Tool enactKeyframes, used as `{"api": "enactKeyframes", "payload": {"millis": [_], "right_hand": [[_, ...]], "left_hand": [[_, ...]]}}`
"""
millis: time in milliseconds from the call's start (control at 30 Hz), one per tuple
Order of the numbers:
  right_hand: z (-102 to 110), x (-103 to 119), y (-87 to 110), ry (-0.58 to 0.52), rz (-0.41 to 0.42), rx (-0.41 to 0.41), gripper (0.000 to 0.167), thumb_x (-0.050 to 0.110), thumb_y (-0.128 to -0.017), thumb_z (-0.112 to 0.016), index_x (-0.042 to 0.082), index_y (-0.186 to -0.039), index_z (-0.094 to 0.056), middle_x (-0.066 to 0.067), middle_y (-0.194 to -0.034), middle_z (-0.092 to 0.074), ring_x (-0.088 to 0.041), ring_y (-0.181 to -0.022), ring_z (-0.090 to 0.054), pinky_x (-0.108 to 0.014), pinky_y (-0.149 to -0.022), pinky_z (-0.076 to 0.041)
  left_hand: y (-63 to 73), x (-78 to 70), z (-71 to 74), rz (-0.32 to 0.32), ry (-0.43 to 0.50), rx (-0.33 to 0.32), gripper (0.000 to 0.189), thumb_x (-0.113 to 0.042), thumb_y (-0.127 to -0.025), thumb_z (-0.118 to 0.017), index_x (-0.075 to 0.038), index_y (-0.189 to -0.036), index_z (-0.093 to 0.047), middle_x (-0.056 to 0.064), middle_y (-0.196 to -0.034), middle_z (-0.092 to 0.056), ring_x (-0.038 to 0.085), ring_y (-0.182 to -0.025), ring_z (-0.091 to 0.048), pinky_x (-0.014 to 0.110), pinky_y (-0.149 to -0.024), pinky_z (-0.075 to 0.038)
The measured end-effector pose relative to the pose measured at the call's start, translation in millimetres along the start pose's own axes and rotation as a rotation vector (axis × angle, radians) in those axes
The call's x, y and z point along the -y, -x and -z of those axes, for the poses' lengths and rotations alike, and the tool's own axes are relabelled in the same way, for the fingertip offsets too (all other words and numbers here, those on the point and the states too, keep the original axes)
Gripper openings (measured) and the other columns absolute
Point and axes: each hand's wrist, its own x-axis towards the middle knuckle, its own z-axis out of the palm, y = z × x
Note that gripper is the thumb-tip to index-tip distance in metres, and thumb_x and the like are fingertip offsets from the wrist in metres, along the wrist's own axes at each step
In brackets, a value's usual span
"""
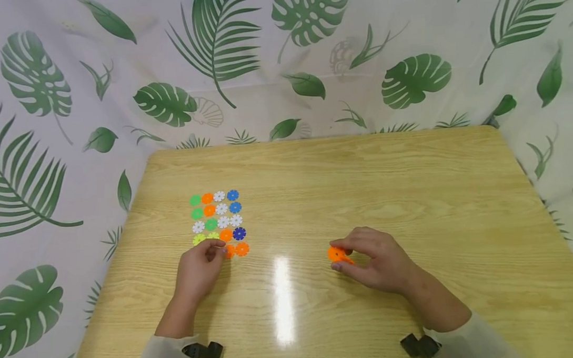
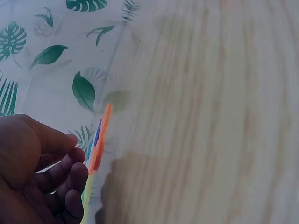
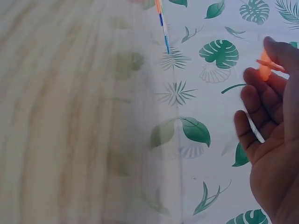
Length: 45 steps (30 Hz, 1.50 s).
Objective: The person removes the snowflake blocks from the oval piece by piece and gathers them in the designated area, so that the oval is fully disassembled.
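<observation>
Between thumb and fingers my right hand [image 1: 381, 260] pinches orange notched discs [image 1: 336, 253]. In the right wrist view, one orange disc [image 3: 265, 72] stands edge-on with another orange piece crossing it. My left hand [image 1: 199, 269] hovers at the lower left of the laid-out discs, fingers loosely curled and thumb near the index finger. No piece shows between those fingers in the left wrist view, where the left hand [image 2: 46, 172] is beside the discs seen edge-on. Just right of its fingertips lies an orange disc [image 1: 242, 249]. Part of the lowest row is hidden behind this hand.
Flat rows of flower-like notched discs lie on the left of the wooden table [image 1: 362, 181]: green [image 1: 195, 200], white [image 1: 219, 196], blue [image 1: 233, 195], yellow [image 1: 199, 239] and dark blue [image 1: 239, 233]. A leaf-print cloth [image 1: 263, 69] hangs behind and beside the table.
</observation>
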Motion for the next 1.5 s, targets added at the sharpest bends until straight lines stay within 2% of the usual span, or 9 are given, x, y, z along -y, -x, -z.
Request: {"api": "enactKeyframes", "payload": {"millis": [133, 300, 533, 633, 800, 967, 1100, 1233, 1500], "right_hand": [[1.3, 2.5, -1.1, 0.010, -0.076, 0.087, 0.033, 0.022, -0.087, -0.086, 0.006, -0.114, -0.078, 0.007, -0.098, -0.073, -0.009, -0.085, -0.065, -0.023, -0.077, -0.053], [-0.3, 3.3, -1.6, 0.002, -0.085, 0.116, 0.036, 0.018, -0.085, -0.087, 0.004, -0.115, -0.077, 0.006, -0.099, -0.073, -0.010, -0.086, -0.065, -0.024, -0.077, -0.053], [-2.5, 4.1, -3.5, -0.007, -0.093, 0.117, 0.036, 0.016, -0.083, -0.088, 0.005, -0.116, -0.077, 0.008, -0.097, -0.072, -0.008, -0.084, -0.064, -0.034, -0.071, -0.056], [-4.4, 4.3, -4.4, -0.003, -0.093, 0.125, 0.035, 0.015, -0.083, -0.088, 0.007, -0.115, -0.077, 0.009, -0.095, -0.071, -0.006, -0.084, -0.063, -0.034, -0.070, -0.057], [-7.5, 5.3, -5.5, -0.016, -0.100, 0.147, 0.035, 0.013, -0.082, -0.088, 0.008, -0.115, -0.077, 0.009, -0.093, -0.070, -0.004, -0.081, -0.064, -0.032, -0.068, -0.057], [-9.9, 8.9, -7.3, -0.046, -0.177, 0.197, 0.040, 0.016, -0.087, -0.086, 0.009, -0.124, -0.072, 0.009, -0.099, -0.075, -0.005, -0.086, -0.069, -0.038, -0.075, -0.060], [-12.6, 11.9, -9.5, -0.096, -0.230, 0.228, 0.043, 0.019, -0.091, -0.082, 0.011, -0.130, -0.066, 0.009, -0.102, -0.076, -0.007, -0.093, -0.072, -0.041, -0.084, -0.060], [-16.1, 12.9, -10.8, -0.147, -0.227, 0.235, 0.040, 0.017, -0.093, -0.081, 0.011, -0.128, -0.064, 0.009, -0.101, -0.077, -0.009, -0.093, -0.073, -0.041, -0.083, -0.060], [-17.1, 16.0, -11.1, -0.164, -0.243, 0.241, 0.041, 0.020, -0.093, -0.080, 0.012, -0.129, -0.062, 0.006, -0.103, -0.078, -0.008, -0.094, -0.073, -0.041, -0.083, -0.060]], "left_hand": [[1.6, -5.7, -4.8, -0.044, 0.043, 0.001, 0.015, -0.019, -0.098, -0.071, -0.010, -0.108, -0.077, 0.001, -0.092, -0.074, 0.017, -0.081, -0.066, 0.034, -0.073, -0.055], [4.4, -13.1, -12.6, -0.132, 0.111, -0.003, 0.013, -0.013, -0.096, -0.074, -0.008, -0.107, -0.078, -0.001, -0.092, -0.073, 0.014, -0.083, -0.067, 0.032, -0.075, -0.057], [9.5, -33.7, -26.1, -0.452, 0.133, 0.046, 0.012, -0.009, -0.094, -0.076, -0.007, -0.107, -0.077, -0.007, -0.096, -0.071, 0.010, -0.085, -0.064, 0.032, -0.074, -0.056], [10.4, -42.7, -33.1, -0.571, 0.139, 0.061, 0.012, -0.008, -0.094, -0.077, -0.007, -0.105, -0.076, -0.006, -0.097, -0.072, 0.009, -0.087, -0.065, 0.035, -0.075, -0.057], [10.3, -54.6, -46.0, -0.758, 0.216, 0.025, 0.017, -0.004, -0.089, -0.081, -0.009, -0.104, -0.076, 0.000, -0.098, -0.075, 0.014, -0.089, -0.067, 0.036, -0.077, -0.058], [9.8, -71.1, -55.7, -0.909, 0.247, 0.008, 0.022, -0.005, -0.084, -0.085, -0.012, -0.104, -0.077, -0.001, -0.103, -0.073, 0.017, -0.094, -0.066, 0.030, -0.085, -0.056], [9.7, -83.4, -63.5, -0.979, 0.238, 0.019, 0.022, -0.011, -0.083, -0.088, -0.014, -0.102, -0.078, -0.002, -0.103, -0.070, 0.017, -0.098, -0.064, 0.028, -0.089, -0.053], [10.0, -91.9, -69.8, -1.026, 0.236, 0.027, 0.021, -0.011, -0.082, -0.090, -0.014, -0.100, -0.079, -0.003, -0.102, -0.069, 0.016, -0.097, -0.062, 0.025, -0.087, -0.052], [10.5, -99.4, -73.2, -1.040, 0.214, 0.030, 0.012, -0.008, -0.086, -0.085, -0.014, -0.094, -0.078, -0.004, -0.102, -0.069, 0.015, -0.094, -0.062, 0.024, -0.085, -0.052]]}}
